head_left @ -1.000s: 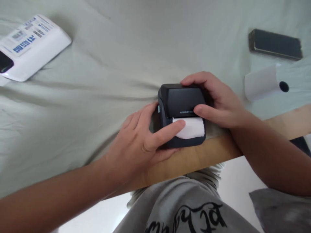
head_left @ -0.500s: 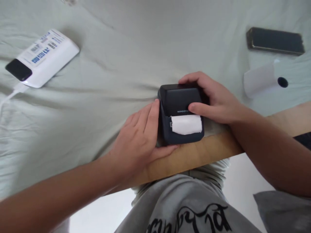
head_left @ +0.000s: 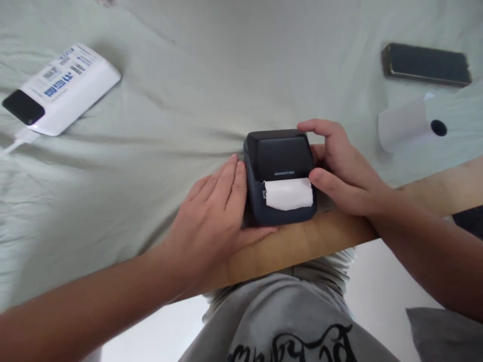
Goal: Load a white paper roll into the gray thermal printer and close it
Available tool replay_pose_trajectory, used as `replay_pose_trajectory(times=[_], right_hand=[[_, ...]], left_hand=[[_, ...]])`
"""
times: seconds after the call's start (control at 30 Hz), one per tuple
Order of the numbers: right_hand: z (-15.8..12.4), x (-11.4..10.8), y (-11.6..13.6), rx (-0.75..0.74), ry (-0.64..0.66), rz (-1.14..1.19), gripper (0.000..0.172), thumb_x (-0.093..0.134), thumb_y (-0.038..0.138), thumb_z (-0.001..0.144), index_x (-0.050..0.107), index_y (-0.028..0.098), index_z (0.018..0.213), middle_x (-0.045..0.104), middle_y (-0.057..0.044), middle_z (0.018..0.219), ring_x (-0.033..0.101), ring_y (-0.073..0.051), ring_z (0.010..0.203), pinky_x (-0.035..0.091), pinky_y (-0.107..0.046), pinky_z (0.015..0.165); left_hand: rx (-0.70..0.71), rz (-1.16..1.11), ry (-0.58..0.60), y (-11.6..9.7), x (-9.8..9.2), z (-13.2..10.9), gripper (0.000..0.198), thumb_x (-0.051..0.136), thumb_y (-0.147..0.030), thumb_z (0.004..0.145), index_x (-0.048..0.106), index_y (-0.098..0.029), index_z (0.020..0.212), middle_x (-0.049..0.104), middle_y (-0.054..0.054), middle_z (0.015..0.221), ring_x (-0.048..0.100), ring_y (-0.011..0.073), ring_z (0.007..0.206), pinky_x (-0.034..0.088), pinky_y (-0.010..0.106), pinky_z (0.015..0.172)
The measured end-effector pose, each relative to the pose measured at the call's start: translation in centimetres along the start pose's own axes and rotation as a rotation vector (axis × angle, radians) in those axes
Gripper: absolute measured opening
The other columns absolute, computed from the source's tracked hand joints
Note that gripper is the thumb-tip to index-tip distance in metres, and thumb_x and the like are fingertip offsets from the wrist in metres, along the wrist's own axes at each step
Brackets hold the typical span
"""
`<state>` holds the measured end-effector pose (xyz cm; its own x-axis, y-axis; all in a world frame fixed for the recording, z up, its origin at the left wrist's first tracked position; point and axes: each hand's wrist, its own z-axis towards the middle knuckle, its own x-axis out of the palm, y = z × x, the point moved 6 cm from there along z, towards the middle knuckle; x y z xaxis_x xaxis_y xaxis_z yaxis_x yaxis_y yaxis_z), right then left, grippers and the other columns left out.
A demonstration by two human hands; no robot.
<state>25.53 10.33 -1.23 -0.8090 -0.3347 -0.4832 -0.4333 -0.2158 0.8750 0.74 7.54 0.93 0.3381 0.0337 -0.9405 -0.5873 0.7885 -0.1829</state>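
A dark label printer [head_left: 285, 153] lies near the table's front edge, its lid closed. A strip of white paper [head_left: 289, 194] sticks out of its front slot. My left hand [head_left: 215, 211] lies flat along the printer's left side, fingers stretched out and the thumb by its front corner. At the right side is my right hand [head_left: 343, 166], its fingers spread. Its index fingertip is at the rear right corner and the thumb tip beside the lid's front right edge; the other fingertips are partly hidden by the printer.
A white power bank [head_left: 81, 95] with a label and a white cable lies at the left. On the right are a black phone-like slab [head_left: 426, 65] and a white paper roll [head_left: 403, 125] with a dark round core. Pale green cloth [head_left: 188, 75] covers the table behind its wooden edge [head_left: 294, 246].
My right hand has slid to the right, its thumb coming off the lid and its index finger shifting to the rear corner. The left hand stays nearly still.
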Motion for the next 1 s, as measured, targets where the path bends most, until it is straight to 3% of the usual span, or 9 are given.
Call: replay_pose_trajectory(times=[0.27, 0.43, 0.53, 0.67, 0.77, 0.83, 0.9, 1.0], right_hand=[[-0.3, 0.4, 0.3, 0.043, 0.043, 0.077, 0.092, 0.065, 0.085, 0.109, 0.034, 0.031, 0.177, 0.066, 0.001, 0.092, 0.063, -0.020, 0.074, 0.050, -0.037, 0.063], [-0.2, 0.0, 0.2, 0.080, -0.043, 0.072, 0.088, 0.085, 0.060, 0.101, 0.041, 0.032, 0.172, 0.066, 0.007, 0.085, 0.063, -0.016, 0.066, 0.048, -0.033, 0.059], [-0.3, -0.6, 0.9, 0.107, -0.134, 0.085, 0.080, 0.088, 0.048, 0.098, 0.049, 0.030, 0.165, 0.058, 0.013, 0.070, 0.054, -0.012, 0.054, 0.039, -0.029, 0.051], [0.2, -1.2, 3.4, 0.090, -0.281, 0.067, 0.060, 0.091, 0.042, 0.099, 0.059, 0.030, 0.149, 0.045, 0.017, 0.054, 0.037, -0.009, 0.041, 0.023, -0.028, 0.044], [0.7, -1.8, 5.7, -0.031, -0.510, -0.032, 0.035, 0.085, 0.050, 0.107, 0.061, 0.029, 0.121, 0.053, 0.012, 0.060, 0.051, -0.010, 0.046, 0.032, -0.029, 0.046], [0.8, -2.2, 6.9, -0.121, -0.630, -0.168, 0.041, 0.085, 0.053, 0.108, 0.053, 0.028, 0.100, 0.060, 0.007, 0.068, 0.062, -0.013, 0.056, 0.040, -0.030, 0.053], [1.4, -2.2, 7.5, -0.132, -0.574, -0.361, 0.043, 0.084, 0.049, 0.105, 0.050, 0.027, 0.090, 0.065, 0.003, 0.074, 0.065, -0.015, 0.062, 0.044, -0.033, 0.060], [3.0, -2.2, 6.9, -0.019, -0.238, -0.640, 0.019, 0.082, 0.040, 0.097, 0.069, 0.026, 0.096, 0.068, 0.002, 0.074, 0.060, -0.016, 0.063, 0.043, -0.036, 0.070]], left_hand=[[-0.050, -0.073, 0.051, 0.6, -0.1, -0.1, 0.100, 0.050, -0.079, 0.124, 0.038, 0.000, 0.184, 0.067, 0.039, 0.173, 0.073, 0.0464, 0.162, 0.069, 0.058, 0.127], [-0.035, -0.014, 0.009, 0.2, 0.2, -0.2, 0.099, 0.043, -0.079, 0.125, 0.036, 0.000, 0.184, 0.068, 0.038, 0.172, 0.074, 0.0450, 0.161, 0.068, 0.057, 0.126], [-0.061, -0.027, -0.036, 0.0, 0.4, -0.2, 0.103, 0.044, -0.079, 0.125, 0.030, 0.002, 0.186, 0.069, 0.038, 0.171, 0.075, 0.0442, 0.159, 0.068, 0.056, 0.125], [-0.042, -0.021, -0.014, -0.2, 0.4, -0.1, 0.102, 0.044, -0.080, 0.125, 0.044, 0.008, 0.177, 0.070, 0.039, 0.170, 0.073, 0.0448, 0.161, 0.065, 0.055, 0.128], [-0.067, -0.002, 0.034, -0.2, 0.5, 0.1, 0.104, 0.057, -0.081, 0.121, 0.050, 0.007, 0.175, 0.070, 0.037, 0.170, 0.071, 0.0444, 0.163, 0.063, 0.052, 0.131], [-0.075, 0.011, 0.047, -0.3, 0.5, 0.2, 0.108, 0.062, -0.082, 0.118, 0.051, 0.010, 0.174, 0.071, 0.038, 0.169, 0.073, 0.0447, 0.161, 0.063, 0.052, 0.130], [-0.075, 0.016, 0.050, -0.4, 0.7, 0.2, 0.110, 0.063, -0.083, 0.117, 0.051, 0.011, 0.174, 0.071, 0.039, 0.168, 0.073, 0.0445, 0.160, 0.063, 0.051, 0.129], [-0.072, 0.021, 0.051, -0.5, 0.8, 0.2, 0.110, 0.062, -0.084, 0.118, 0.052, 0.009, 0.175, 0.071, 0.037, 0.169, 0.072, 0.0440, 0.162, 0.062, 0.051, 0.131]])
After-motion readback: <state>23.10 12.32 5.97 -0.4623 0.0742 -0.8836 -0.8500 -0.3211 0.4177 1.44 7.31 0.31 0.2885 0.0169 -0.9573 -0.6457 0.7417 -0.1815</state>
